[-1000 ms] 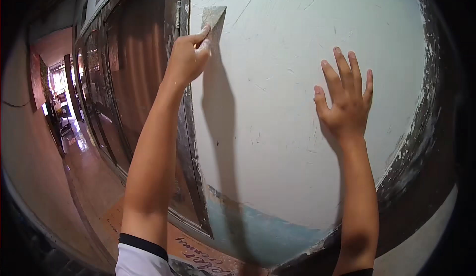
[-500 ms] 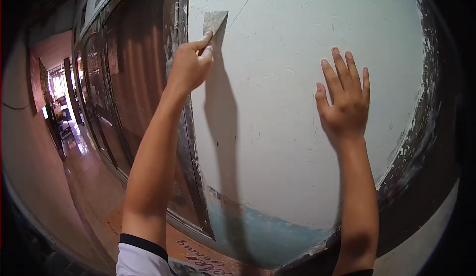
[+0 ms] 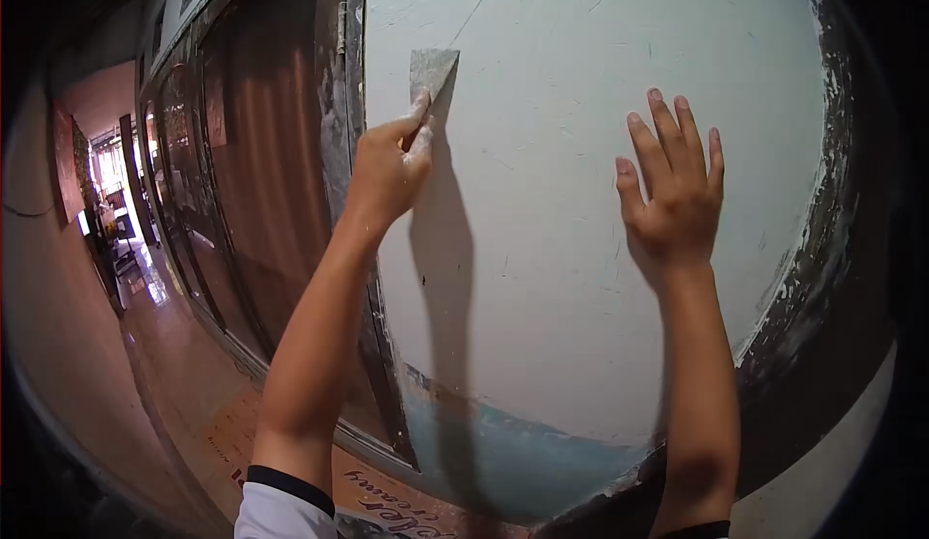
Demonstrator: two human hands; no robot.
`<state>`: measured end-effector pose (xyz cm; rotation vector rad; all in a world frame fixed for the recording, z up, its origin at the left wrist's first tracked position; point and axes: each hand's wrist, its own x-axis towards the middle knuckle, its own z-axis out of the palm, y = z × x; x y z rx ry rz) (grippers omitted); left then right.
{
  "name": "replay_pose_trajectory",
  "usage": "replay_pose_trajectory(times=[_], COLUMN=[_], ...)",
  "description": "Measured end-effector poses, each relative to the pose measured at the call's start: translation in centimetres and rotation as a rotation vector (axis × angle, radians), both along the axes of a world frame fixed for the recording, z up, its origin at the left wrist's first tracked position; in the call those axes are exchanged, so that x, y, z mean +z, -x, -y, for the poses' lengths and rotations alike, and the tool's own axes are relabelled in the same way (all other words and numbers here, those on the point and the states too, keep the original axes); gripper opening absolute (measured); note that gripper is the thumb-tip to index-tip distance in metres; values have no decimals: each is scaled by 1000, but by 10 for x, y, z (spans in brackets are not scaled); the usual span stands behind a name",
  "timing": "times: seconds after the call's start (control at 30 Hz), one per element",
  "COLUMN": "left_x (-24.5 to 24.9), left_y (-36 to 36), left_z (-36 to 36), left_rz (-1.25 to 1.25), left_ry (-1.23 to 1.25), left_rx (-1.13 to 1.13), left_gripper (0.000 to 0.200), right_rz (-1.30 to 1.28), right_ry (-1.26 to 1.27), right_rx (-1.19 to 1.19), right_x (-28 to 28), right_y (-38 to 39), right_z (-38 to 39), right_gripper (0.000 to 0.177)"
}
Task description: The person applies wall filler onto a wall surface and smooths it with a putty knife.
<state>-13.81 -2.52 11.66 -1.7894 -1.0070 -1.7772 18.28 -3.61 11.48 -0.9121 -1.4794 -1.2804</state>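
Observation:
My left hand [image 3: 389,173] is closed around a putty knife [image 3: 433,69], its broad blade pointing up. The blade's top edge lies against a white panel [image 3: 552,287] near its upper left side, and the hand casts a long shadow down it. White residue coats my left thumb and fingertips. On the right part of the panel, my right hand [image 3: 675,191] rests with fingers spread and nothing in it. Scratches and small marks show across the white surface.
A dark door frame with brown curtain [image 3: 266,142] stands left of the panel. Along the panel's bottom runs a blue-green band [image 3: 527,457]. Chipped dark trim [image 3: 808,239] borders the right side. Printed cardboard [image 3: 387,505] lies below, and a corridor floor [image 3: 169,345] extends at left.
My left hand has moved down and slightly right with the putty knife, its blade still at the panel. My right hand has stayed in nearly the same place.

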Motion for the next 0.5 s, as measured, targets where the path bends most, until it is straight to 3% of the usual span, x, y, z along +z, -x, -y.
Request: replay_pose_trajectory(times=[0.1, 0.27, 0.33, 0.5], left_x=[0, 53, 45, -36], left_y=[-16, -17, -17, -23], left_z=[16, 15, 12, 17], left_rz=[9, -36, -11, -70], left_ry=[190, 194, 140, 145], left_rx=[98, 165, 57, 97], left_gripper=[43, 44, 43, 50], right_rz=[-9, -5, 6, -9], right_ry=[-2, -7, -15, -7], right_rx=[0, 8, 24, 40], right_x=[-2, -1, -1, -1], right_y=[0, -2, -3, -1], right_z=[0, -2, -5, -1], right_gripper=[38, 36, 35, 36])
